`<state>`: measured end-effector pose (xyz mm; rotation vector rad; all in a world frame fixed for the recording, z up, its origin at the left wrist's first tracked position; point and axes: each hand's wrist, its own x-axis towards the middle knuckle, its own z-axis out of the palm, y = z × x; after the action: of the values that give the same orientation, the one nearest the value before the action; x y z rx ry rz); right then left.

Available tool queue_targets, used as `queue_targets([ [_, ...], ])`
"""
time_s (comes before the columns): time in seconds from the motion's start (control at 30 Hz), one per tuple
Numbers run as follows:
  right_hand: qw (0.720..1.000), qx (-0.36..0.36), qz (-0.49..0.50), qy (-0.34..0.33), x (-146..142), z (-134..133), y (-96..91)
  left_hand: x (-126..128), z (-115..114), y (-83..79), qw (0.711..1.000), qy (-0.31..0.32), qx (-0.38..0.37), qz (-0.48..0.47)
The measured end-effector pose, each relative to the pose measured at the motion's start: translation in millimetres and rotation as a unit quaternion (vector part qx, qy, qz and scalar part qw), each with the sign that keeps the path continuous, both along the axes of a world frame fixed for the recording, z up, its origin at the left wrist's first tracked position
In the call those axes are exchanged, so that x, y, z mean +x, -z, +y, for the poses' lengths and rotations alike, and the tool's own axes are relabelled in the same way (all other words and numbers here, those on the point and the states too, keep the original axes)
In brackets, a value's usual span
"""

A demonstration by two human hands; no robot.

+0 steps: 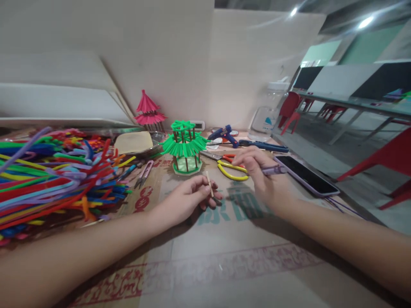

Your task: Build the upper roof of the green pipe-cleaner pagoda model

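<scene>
My left hand [192, 196] rests on the cardboard-covered table [224, 256], its fingers pinched on a short wooden stick [209, 183] that stands upright. My right hand [257, 171] is closed around a purple pipe cleaner [274, 170] that points right, and it hovers over yellow-handled scissors [231, 171]. Just beyond both hands stands a small green pagoda model [185, 147] made of pipe cleaners and brown posts on a pale round base.
A big heap of coloured pipe cleaners [48, 179] fills the left. A pink pagoda model [148, 112], a blue glue gun [224, 134], small snips [144, 173] and a phone [305, 174] lie around. Red chairs [385, 162] stand at right.
</scene>
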<state>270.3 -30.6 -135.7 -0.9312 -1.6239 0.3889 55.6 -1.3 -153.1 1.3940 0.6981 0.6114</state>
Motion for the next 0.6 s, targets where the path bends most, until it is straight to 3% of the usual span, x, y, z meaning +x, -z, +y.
queue_targets([
  [0.07, 0.999, -0.024, 0.040, -0.023, -2, -5, -7.5, 0, -1, -0.7, 1.000, -0.006, -0.005, -0.005],
  [0.23, 0.978, -0.090, 0.068, -0.175, -9, -22, -19.9, -1, -2, -2.5, 1.000, -0.008, 0.000, -0.009],
  [0.4, 0.971, -0.117, 0.095, -0.186, -12, -29, -27.1, -2, 0, -2.4, 0.999, 0.004, 0.033, 0.002],
  [0.6, 0.918, -0.149, 0.143, -0.339, -14, -31, -37.7, -2, 1, 0.3, 0.999, 0.002, 0.020, -0.026],
])
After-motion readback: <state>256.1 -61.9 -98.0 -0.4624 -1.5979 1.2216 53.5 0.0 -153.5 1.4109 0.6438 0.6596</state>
